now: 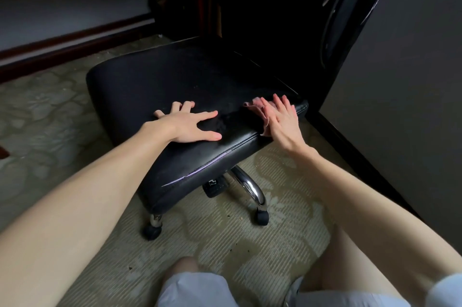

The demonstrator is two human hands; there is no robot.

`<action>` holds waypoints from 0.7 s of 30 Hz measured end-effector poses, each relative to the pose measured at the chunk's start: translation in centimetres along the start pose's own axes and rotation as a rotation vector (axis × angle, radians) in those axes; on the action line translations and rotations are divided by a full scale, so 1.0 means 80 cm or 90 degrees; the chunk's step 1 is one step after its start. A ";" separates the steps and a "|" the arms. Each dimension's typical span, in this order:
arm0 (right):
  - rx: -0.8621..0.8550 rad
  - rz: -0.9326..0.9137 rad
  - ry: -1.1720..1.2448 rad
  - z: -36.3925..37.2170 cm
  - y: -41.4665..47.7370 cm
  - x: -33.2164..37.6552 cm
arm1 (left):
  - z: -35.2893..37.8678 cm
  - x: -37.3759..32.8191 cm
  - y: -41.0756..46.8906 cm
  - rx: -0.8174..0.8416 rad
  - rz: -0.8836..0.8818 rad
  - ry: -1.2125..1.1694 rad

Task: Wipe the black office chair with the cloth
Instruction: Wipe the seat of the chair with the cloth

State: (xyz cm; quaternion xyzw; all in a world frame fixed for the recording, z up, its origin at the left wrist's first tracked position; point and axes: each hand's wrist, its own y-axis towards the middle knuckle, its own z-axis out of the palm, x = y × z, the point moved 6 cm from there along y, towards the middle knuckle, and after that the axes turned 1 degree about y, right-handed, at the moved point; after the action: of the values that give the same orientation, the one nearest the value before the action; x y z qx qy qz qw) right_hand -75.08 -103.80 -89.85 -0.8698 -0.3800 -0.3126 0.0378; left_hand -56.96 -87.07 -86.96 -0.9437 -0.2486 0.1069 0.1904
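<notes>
Two bare hands rest flat on the black office chair [190,81], its padded leather-like seat creased and stitched along the edge. Left hand [190,124] splays open, fingers straight on the cushion; right hand [280,119] presses a crumpled pink cloth [252,104] with flat fingers beside it, above curved chrome legs [250,186] and patterned carpet [237,244]

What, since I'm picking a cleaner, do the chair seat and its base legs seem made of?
Chair seat: black leather or faux leather, can't tell which; soft sheen, stitched edge seam. Base legs: likely chromed metal; bright mirror-like highlights.
</notes>
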 end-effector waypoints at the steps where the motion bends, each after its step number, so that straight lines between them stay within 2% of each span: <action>1: 0.007 0.006 0.021 -0.004 0.003 0.002 | 0.000 -0.002 0.001 0.001 -0.002 -0.001; 3: 0.006 0.005 0.037 -0.008 0.005 0.005 | -0.001 -0.006 0.002 0.001 -0.004 -0.001; 7: -0.011 -0.034 -0.056 0.000 0.000 0.005 | -0.001 -0.012 0.003 -0.001 -0.010 0.006; 10: -0.039 -0.045 -0.058 0.009 -0.007 0.012 | -0.001 -0.014 0.003 -0.008 -0.016 0.003; 16: -0.049 -0.154 -0.056 0.024 -0.037 0.037 | 0.000 -0.005 0.001 -0.008 -0.017 -0.015; 18: -0.055 -0.144 -0.072 0.009 -0.017 0.025 | -0.001 -0.003 -0.001 -0.009 -0.015 -0.026; 21: -0.095 -0.046 -0.069 -0.019 0.025 -0.015 | -0.001 -0.004 -0.002 -0.008 -0.011 -0.043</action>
State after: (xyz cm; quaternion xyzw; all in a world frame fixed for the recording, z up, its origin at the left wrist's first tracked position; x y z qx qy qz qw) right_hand -75.12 -106.41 -89.00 -0.8714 -0.3887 -0.2934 -0.0589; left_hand -57.29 -87.14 -86.77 -0.9385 -0.2640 0.1352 0.1766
